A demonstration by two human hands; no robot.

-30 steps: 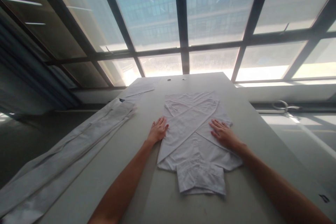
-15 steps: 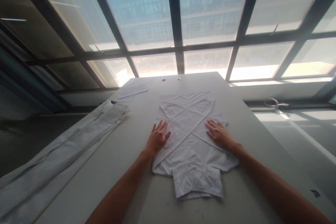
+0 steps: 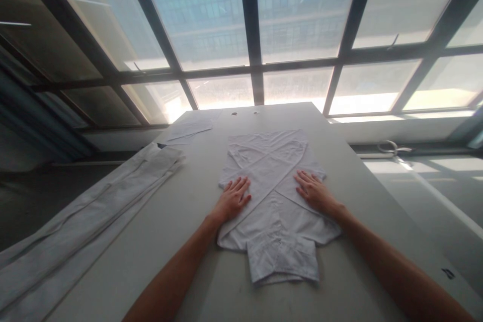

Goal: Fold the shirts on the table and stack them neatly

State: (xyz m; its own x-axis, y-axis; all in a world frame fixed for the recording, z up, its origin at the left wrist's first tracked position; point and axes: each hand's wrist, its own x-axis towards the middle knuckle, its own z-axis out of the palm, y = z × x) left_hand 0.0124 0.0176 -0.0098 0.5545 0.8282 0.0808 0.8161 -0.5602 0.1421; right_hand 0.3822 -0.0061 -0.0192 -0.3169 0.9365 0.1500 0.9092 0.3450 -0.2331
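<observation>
A white shirt (image 3: 271,176) lies folded flat on the white table, its sleeves crossed over its body and its collar end toward me. My left hand (image 3: 233,198) rests palm down on the shirt's left side, fingers stretched out. On the right side of the cloth lies my right hand (image 3: 315,191), also flat with fingers extended. Neither hand grips anything. Small creases show around the collar (image 3: 283,256) and at the far end of the garment.
Folded white cloth (image 3: 101,216) runs along the table's left edge. Farther back are thin white sheets (image 3: 192,131). The table (image 3: 362,201) reaches toward large windows (image 3: 294,25). A small dark mark (image 3: 448,273) shows at the right, and a pale looped object (image 3: 394,148) lies beyond the table.
My left hand has slid slightly to the right across the shirt, uncovering more of its left edge. My right hand has stayed nearly in place.
</observation>
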